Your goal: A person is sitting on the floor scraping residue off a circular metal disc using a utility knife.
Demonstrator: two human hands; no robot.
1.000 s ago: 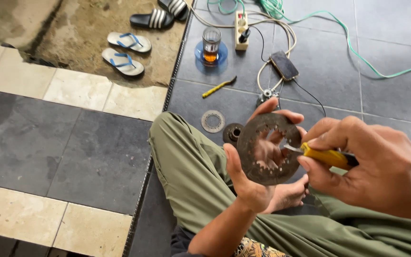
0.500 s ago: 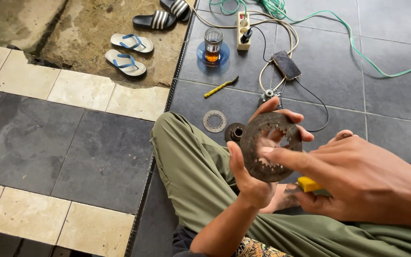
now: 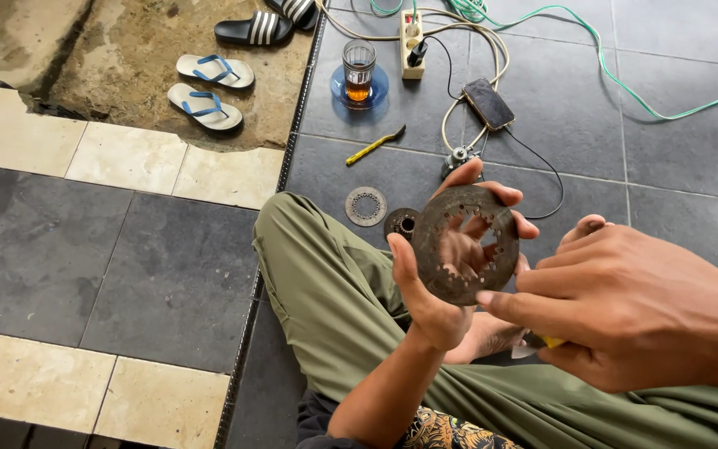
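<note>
My left hand (image 3: 438, 283) holds a rusty round metal disc (image 3: 461, 243) with holes and a cut-out centre, upright above my lap. My right hand (image 3: 633, 308) is closed around a yellow-handled tool (image 3: 548, 342), of which only a sliver of handle and a bit of pale tip show below the fingers. The right fingertips rest against the disc's lower right rim. I sit cross-legged in olive trousers (image 3: 326, 291) on a dark tiled floor.
On the tiles ahead lie a thin toothed ring (image 3: 366, 205), a small dark round part (image 3: 401, 223), a yellow-handled tool (image 3: 374, 145), a glass of tea on a blue saucer (image 3: 359, 71), a power strip (image 3: 411, 33), a phone (image 3: 489, 103) on a cable and a green hose (image 3: 625, 79). Sandals (image 3: 206, 89) lie at left.
My right hand has turned over and dropped, so the yellow tool that pointed at the disc's face is now mostly hidden under the fingers. The disc stays in my left hand.
</note>
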